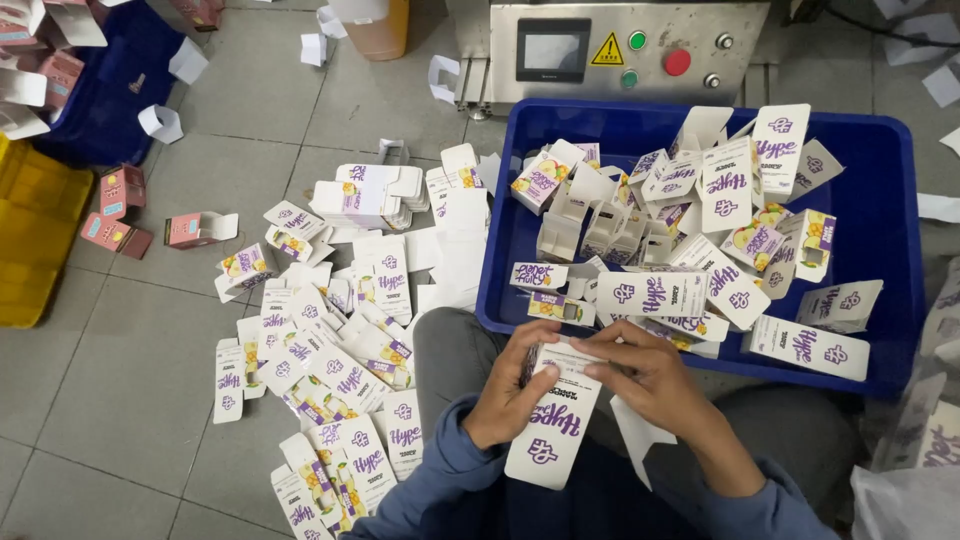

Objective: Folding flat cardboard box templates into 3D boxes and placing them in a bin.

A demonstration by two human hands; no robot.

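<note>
Two bare hands are working one flat white carton (556,418) with purple lettering, held over the lap of a seated person in blue sleeves. The left hand (512,388) is curling its fingers around the carton's left edge near the top, thumb pressing on the face. The right hand (648,372) is closing on the upper right corner, fingertips pinching a flap there, so both hands are gripping the same carton and nothing else. The carton is hanging tilted, its lower end pointing toward the person's left knee.

Just beyond the hands, a blue plastic crate (880,210) is sitting on the floor, heaped with more cartons, some flat, some half folded open. To the left of it, a loose pile of flat cartons (345,340) is spreading across the grey tiled floor (130,400). Farther left, a few pink boxes (125,215) are lying beside a yellow bin (35,240). At the far edge, a steel machine (620,50) with a small screen and coloured buttons is standing behind the crate.
</note>
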